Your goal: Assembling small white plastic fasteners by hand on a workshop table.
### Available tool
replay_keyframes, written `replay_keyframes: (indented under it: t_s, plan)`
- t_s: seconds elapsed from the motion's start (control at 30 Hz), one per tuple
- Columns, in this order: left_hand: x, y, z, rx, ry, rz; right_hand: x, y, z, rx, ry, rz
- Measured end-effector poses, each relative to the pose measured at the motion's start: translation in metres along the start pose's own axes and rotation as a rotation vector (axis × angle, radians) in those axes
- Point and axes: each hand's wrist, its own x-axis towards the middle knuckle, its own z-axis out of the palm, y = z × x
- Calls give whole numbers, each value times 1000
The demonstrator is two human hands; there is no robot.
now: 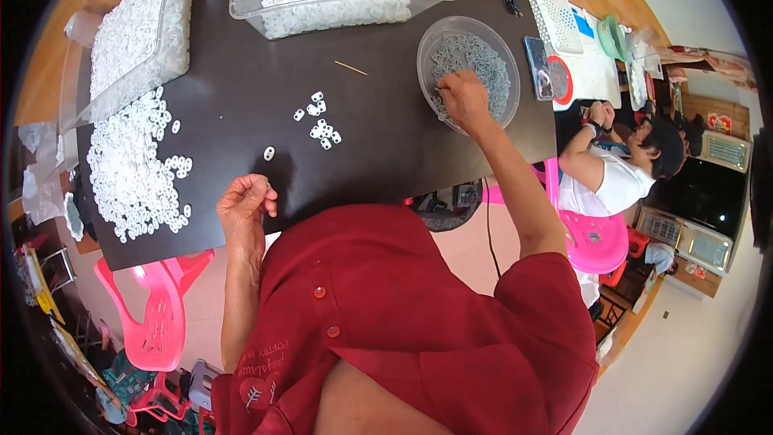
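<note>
My right hand (pixel 465 99) reaches over the rim of a round clear plastic bowl (pixel 424 51). Its fingers are bent together and touch the small grey metal screws (pixel 483 60) heaped inside; the fingertips are partly hidden. My left hand (pixel 246 200) is closed at the near edge of the dark table (pixel 378 145), thumb against curled fingers, and whatever it pinches is too small to name. Just beyond it lies one white oval plastic piece (pixel 269 153) with two dark holes. A small group of similar pieces (pixel 322 130) sits farther out, right of that one.
At the left, a tipped clear bin (pixel 173 28) spills a pile of white pieces (pixel 133 169). Another full bin (pixel 346 12) stands at the back. A thin stick (pixel 351 68) and a phone (pixel 538 68) lie on the table. A person (pixel 612 161) sits at the right.
</note>
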Motion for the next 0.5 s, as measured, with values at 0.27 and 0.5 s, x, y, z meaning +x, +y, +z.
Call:
replay_keyframes:
  t_s: [0.27,0.5]
  plan:
    - [1,-2,0,-4,10,-11,5,1,8,-119,-59,-62]
    - [1,-6,-6,-7,32,-5,1,4,2,1,-3,28]
